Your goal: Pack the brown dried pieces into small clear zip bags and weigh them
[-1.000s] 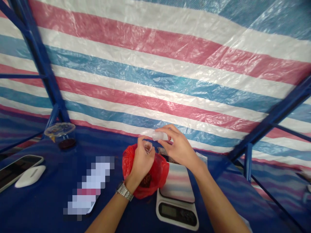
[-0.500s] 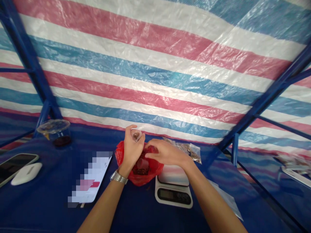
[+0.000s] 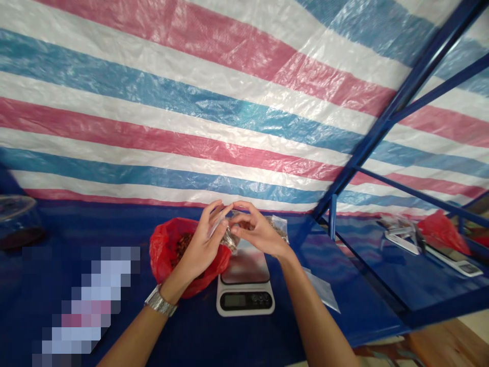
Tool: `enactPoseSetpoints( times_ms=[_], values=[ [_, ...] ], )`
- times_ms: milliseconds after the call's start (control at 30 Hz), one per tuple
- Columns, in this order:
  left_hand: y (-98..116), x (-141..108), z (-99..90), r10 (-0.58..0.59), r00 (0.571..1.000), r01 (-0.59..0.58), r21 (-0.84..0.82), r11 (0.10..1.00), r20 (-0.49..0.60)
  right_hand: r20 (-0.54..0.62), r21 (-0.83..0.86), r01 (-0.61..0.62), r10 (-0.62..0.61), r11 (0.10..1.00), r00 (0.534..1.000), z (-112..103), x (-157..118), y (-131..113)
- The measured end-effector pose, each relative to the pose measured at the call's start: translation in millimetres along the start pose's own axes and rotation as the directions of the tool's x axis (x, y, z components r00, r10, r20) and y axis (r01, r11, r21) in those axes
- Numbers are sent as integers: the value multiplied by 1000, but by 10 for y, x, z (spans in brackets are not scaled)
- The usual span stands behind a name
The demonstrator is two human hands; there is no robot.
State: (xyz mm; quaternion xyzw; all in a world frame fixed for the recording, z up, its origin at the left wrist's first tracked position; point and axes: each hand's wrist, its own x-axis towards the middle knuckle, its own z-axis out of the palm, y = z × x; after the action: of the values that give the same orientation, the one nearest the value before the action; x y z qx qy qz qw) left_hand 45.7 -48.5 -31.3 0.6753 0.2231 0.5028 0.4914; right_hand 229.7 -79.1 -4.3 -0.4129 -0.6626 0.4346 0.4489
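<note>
A person's left hand point(image 3: 201, 242) and right hand point(image 3: 260, 231) meet above a digital kitchen scale point(image 3: 245, 285), fingers narrowly pinched on a small clear plastic bag point(image 3: 229, 239) with brownish contents, held in the air just over the scale's steel plate. A red plastic bag point(image 3: 165, 250) of dark reddish-brown dried pieces point(image 3: 182, 248) sits open on the blue tabletop point(image 3: 355, 306), touching the left hand's heel and just beside the scale. A second clear bag point(image 3: 280, 227) lies behind the right hand. A metal wristwatch point(image 3: 160, 303) circles the left wrist. A pixelated object point(image 3: 87, 300) lies left of the red bag, and a striped tarpaulin point(image 3: 191, 102) on a blue steel frame point(image 3: 385, 112) rises behind the tabletop
</note>
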Motion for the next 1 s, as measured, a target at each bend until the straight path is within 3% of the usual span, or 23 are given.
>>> enactPoseSetpoints(
  times_ms=[200, 333, 500, 633, 733, 833, 1000],
  values=[
    [-31, -66, 34, 10, 996, -15, 54, 998, 88, 83, 71, -76, 70, 995, 994, -229, -69, 10],
    [-38, -96, -21, -20, 994, -4, 222, 975, 105, 141, 28, -179, 173, 984, 975, -494, -157, 21],
    [-169, -90, -142, -58, 985, -39, 540, 841, 160, 211, -83, -284, 295, 955, 932, -643, -228, 107],
    [-287, -64, -224, -56, 987, -57, 654, 754, 151, 224, -197, -258, 299, 946, 927, -614, -198, 187],
    [-296, -41, -268, -58, 991, -44, 700, 713, 121, 149, -288, -173, 223, 942, 963, -630, -177, 230],
    [-263, -21, -296, -11, 996, -55, 715, 697, 87, -28, -371, -119, 118, 921, 993, -684, -162, 273],
    [-197, 17, -318, 64, 995, -96, 709, 699, 72, -306, -428, -100, -40, 898, 951, -740, -109, 331]
  ],
)
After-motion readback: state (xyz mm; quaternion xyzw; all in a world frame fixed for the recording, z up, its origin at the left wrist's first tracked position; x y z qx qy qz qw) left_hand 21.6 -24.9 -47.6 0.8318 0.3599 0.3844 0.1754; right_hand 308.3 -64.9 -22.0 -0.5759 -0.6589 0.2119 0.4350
